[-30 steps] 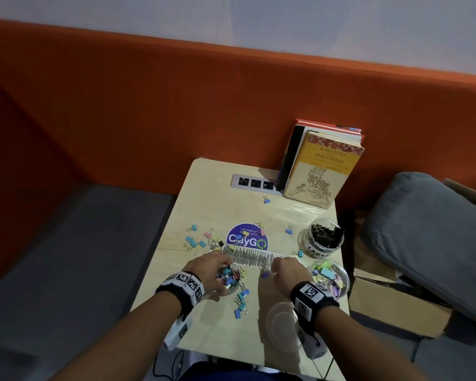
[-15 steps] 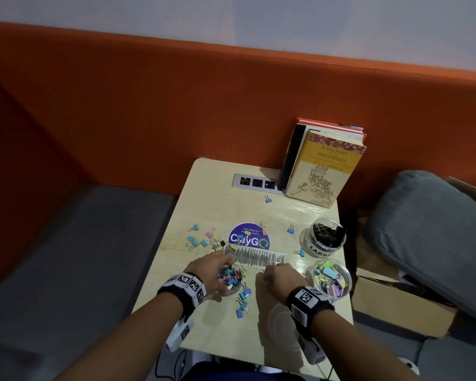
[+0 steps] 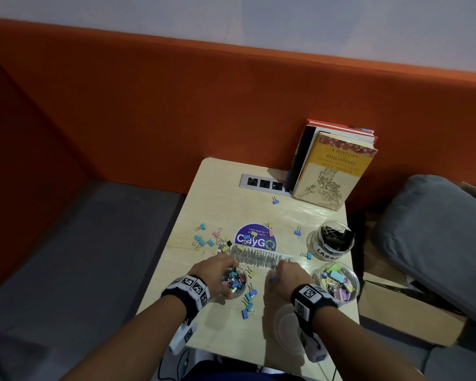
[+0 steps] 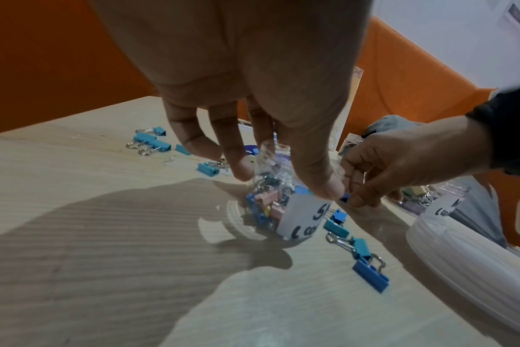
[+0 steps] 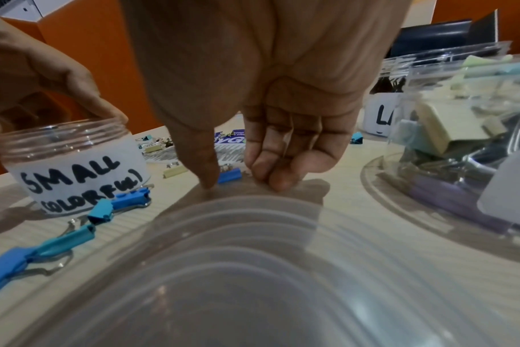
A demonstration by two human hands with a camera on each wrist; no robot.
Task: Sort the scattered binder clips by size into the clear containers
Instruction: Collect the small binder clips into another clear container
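Down at the near edge of the wooden surface [image 3: 220, 188], the left hand [image 3: 217, 273] has its fingers curled round the rim of the small jar [image 5: 71, 164], whose white label reads "SMALL (COLORFUL)" in black marker, and it is packed with little coloured clips. Just beside it, the right hand [image 3: 286, 276] is down on the wood, thumb and fingers pinching a small blue binder clip [image 5: 229, 175]. More blue and teal clips [image 3: 249, 301] lie strung out near the small jar, others scattered to the far left [image 3: 204, 239]. To the right, the medium jar [image 3: 337, 281] holds pastel clips, its label only partly readable; behind it the jar of black clips [image 3: 331, 242] shows "LARGE". A clear lid [image 5: 253, 270] lies flat under the right wrist. Mid-surface, a round purple sticker [image 3: 256, 240] carries a logo half covered by clips. At the back, the propped yellow book [image 3: 333, 169] reads "A HISTORY OF THE PHILIPPINES".
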